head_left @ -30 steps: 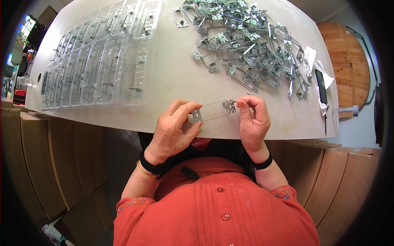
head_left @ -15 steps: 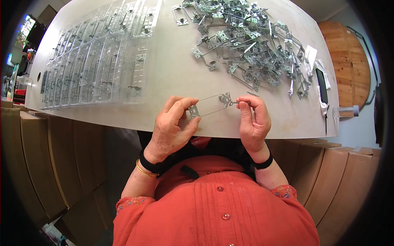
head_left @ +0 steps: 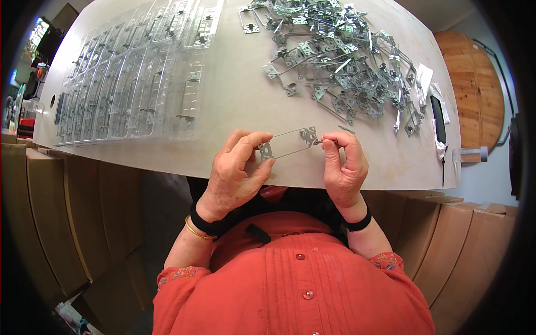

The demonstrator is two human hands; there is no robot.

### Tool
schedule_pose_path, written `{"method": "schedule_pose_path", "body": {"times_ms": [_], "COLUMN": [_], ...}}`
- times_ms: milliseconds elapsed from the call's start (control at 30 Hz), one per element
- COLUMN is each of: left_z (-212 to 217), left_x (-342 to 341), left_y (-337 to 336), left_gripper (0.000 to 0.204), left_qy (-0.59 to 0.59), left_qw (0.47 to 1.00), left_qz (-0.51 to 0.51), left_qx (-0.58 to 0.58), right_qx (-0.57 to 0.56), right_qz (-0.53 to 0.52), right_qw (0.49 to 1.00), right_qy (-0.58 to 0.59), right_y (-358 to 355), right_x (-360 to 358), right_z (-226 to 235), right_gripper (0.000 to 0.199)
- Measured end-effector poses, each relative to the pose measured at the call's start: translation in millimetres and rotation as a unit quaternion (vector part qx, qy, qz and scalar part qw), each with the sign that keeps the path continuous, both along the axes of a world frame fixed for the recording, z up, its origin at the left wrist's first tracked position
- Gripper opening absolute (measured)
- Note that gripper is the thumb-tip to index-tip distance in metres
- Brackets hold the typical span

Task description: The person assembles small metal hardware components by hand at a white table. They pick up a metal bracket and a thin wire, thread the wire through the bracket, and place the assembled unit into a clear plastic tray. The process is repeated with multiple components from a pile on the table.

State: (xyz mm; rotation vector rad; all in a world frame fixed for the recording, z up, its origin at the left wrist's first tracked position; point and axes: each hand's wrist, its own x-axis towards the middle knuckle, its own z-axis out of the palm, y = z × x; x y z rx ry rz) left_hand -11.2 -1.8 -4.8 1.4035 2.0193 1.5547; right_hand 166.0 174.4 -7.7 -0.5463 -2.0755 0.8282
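My left hand [head_left: 231,174] grips one end plate of a metal bracket [head_left: 308,136], two small plates joined by a pair of thin rods. The bracket is held just above the near part of the table, its other plate turned toward my right hand [head_left: 346,172]. Between thumb and forefinger, that hand pinches a small dark metal pin [head_left: 319,142], whose tip meets the bracket's right plate. Whether the pin sits in a hole there is too small to tell.
A tangled pile of similar metal brackets [head_left: 335,61] covers the far right of the table [head_left: 223,100]. Clear plastic trays [head_left: 134,106] holding metal parts fill the left. A dark phone [head_left: 438,119] and white wrappers [head_left: 424,78] lie near the right edge. Cardboard boxes [head_left: 441,229] stand below.
My right hand has shifted slightly left, and less of the pin shows between its fingers and the bracket. The left hand keeps its hold on the bracket.
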Motion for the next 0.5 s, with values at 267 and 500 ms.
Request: {"method": "schedule_pose_path", "body": {"times_ms": [267, 500], "left_z": [-0.2, 0.6], "left_x": [0.0, 0.2], "left_y": [-0.1, -0.1], "left_gripper": [0.049, 0.048], "left_qy": [0.000, -0.004], "left_qw": [1.000, 1.000], "left_qz": [0.000, 0.000], "left_qx": [-0.004, -0.006], "right_qx": [0.003, -0.008], "right_qz": [-0.002, -0.004], "right_qw": [1.000, 1.000], "right_qy": [-0.007, -0.006], "right_y": [-1.1, -0.6], "right_x": [-0.3, 0.8], "right_z": [2.1, 0.9], "right_gripper": [0.011, 0.012]}}
